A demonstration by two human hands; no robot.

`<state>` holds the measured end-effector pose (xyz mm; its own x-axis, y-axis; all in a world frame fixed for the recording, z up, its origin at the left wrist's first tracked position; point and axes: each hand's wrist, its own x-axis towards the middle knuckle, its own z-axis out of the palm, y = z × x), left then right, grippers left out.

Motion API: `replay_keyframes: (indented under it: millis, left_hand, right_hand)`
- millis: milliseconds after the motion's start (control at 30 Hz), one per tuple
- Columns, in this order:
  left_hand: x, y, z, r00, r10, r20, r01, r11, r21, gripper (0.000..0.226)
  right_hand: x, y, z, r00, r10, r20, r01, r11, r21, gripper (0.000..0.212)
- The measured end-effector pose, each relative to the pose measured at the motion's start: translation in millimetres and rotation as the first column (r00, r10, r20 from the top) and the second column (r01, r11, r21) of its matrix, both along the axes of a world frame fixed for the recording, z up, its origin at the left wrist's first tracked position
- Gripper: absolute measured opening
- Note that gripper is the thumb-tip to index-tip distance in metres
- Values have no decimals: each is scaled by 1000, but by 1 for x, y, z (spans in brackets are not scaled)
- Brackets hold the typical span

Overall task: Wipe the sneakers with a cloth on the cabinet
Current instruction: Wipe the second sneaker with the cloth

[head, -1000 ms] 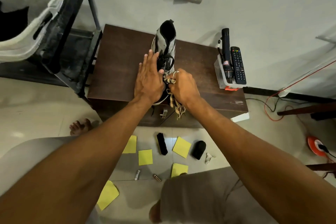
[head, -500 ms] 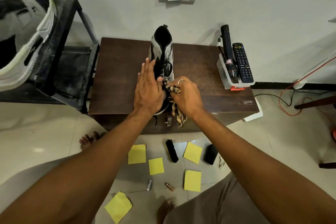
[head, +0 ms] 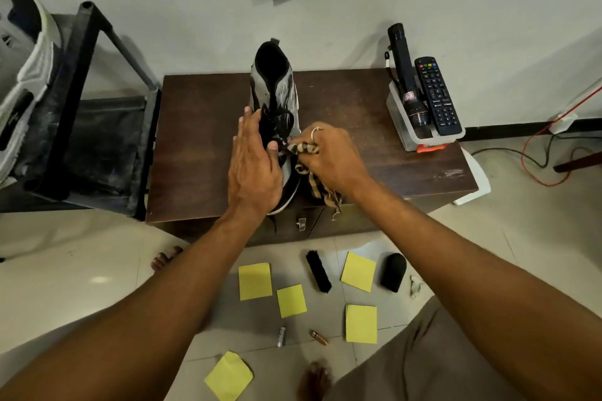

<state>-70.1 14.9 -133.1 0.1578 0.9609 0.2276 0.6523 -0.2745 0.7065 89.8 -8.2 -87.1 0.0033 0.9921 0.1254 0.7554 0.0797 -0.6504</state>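
I note left hand (head: 254,163) flat, fingers straight, resting on high-top sneaker (head: 277,88) atop cabinet (head: 202,140); right hand (head: 335,159) fingers grip striped cloth (head: 303,149), touching sneaker just right of left fingers.

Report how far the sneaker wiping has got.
Done: the sneaker stands on the cabinet and the cloth is taken up. In hand: the left hand steadies it, fingers flat, while the right hand presses the bunched cloth to its side by the laces. Left: probably the heel end; cleanliness cannot be judged.

Silver ring (head: 315,131) on right hand (head: 337,161), taupe legwear (head: 423,355)
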Motion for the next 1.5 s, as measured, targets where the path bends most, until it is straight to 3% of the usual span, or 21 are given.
replay_keyframes:
  millis: [133, 233, 467, 600, 700, 800, 933, 967, 1100, 1233, 1367, 1500]
  left_hand:
    - [0, 0, -3, 1000, -6, -8, 6, 1000, 15, 58]
    - [0, 2, -4, 1000, 8, -19, -8, 1000, 4, 59]
    - [0, -1, -3, 999, -4, -35, 5, 1000, 18, 59]
    - [0, 1, -3, 999, -5, -46, 6, 1000, 22, 59]
    - [1, 0, -4, 998, 14, -58, -14, 1000, 5, 60]
    - [1, -1, -4, 998, 9, -63, -8, 1000, 14, 60]
    - [1, -1, -3, 998, 8, -65, -7, 1000, 20, 60]
    - [1, -1, -3, 998, 7, -67, -5, 1000, 22, 61]
    - [1, -1, -4, 998, 11, -67, -10, 1000, 21, 60]
    - [2, 0, -3, 998, 23, -66, -23, 1000, 7, 60]
    - [1, -1, -2, 998, 9, -67, -8, 1000, 13, 60]
    - [1, -3, 0, 998, 12, -67, -12, 1000, 4, 60]
  right_hand:
    - [-6, 33, -4, 988, -126, -91, 142, 968, 207, 18]
    - [-13, 35, -13, 975, -163, -152, 194, 957, 215, 21]
    - [31, 24, 10, 976, 217, 24, -217, 976, -27, 21]
    - [19, 49, 14, 991, -45, -129, 68, 981, 180, 24]
    - [-3, 45, 1, 991, -92, -98, 102, 990, 102, 29]
    - [5, 24, -1, 1000, 8, -28, -7, 999, 35, 16]
    - [29, 19, 19, 984, 178, 18, -173, 974, -143, 23]
    - [30, 23, 23, 989, 149, -17, -150, 980, -129, 24]
    - [9, 45, 15, 963, -193, -187, 211, 974, 79, 26]
    - [-11, 40, 5, 961, -227, -161, 221, 974, -53, 30]
    - [5, 30, 21, 997, -75, 11, 76, 975, -207, 17]
    - [22, 62, 57, 996, 26, 85, 12, 907, -420, 21]
